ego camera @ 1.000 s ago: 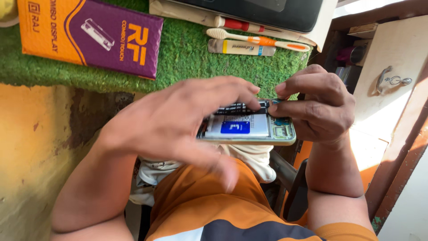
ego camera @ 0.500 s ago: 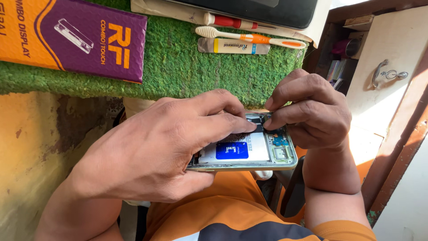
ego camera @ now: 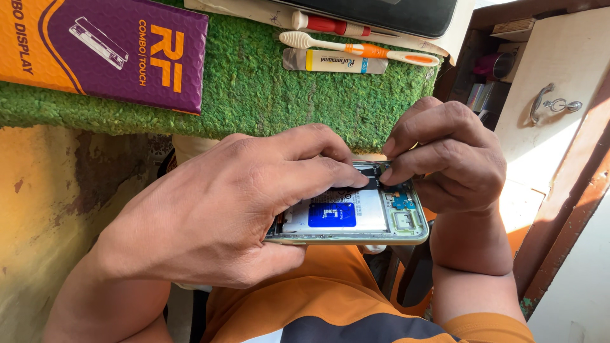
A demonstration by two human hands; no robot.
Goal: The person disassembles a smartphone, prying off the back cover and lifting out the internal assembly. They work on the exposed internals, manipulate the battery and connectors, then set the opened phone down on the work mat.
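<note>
An opened smartphone [ego camera: 356, 222] with its back cover off lies flat over my lap, showing a white battery with a blue label and a small circuit board at the right end. My left hand [ego camera: 216, 209] wraps the phone's left half, thumb under the frame, fingers pressing on top near the middle. My right hand [ego camera: 445, 155] holds the phone's right end, its fingertips pinched together over the top edge of the internals. Whether the fingers pinch a small part is hidden.
A green turf-covered bench [ego camera: 254, 89] lies just beyond the phone. On it rest a purple and orange display box [ego camera: 108, 47], a toothbrush [ego camera: 359, 49], a small tube [ego camera: 333, 62], a red-handled screwdriver [ego camera: 327, 25] and a dark tablet [ego camera: 394, 13]. A white cabinet door [ego camera: 553, 95] stands right.
My left hand swept in from above the phone and settled onto its left half, gripping it. The right hand's fingertips stayed pinched at the phone's top right edge.
</note>
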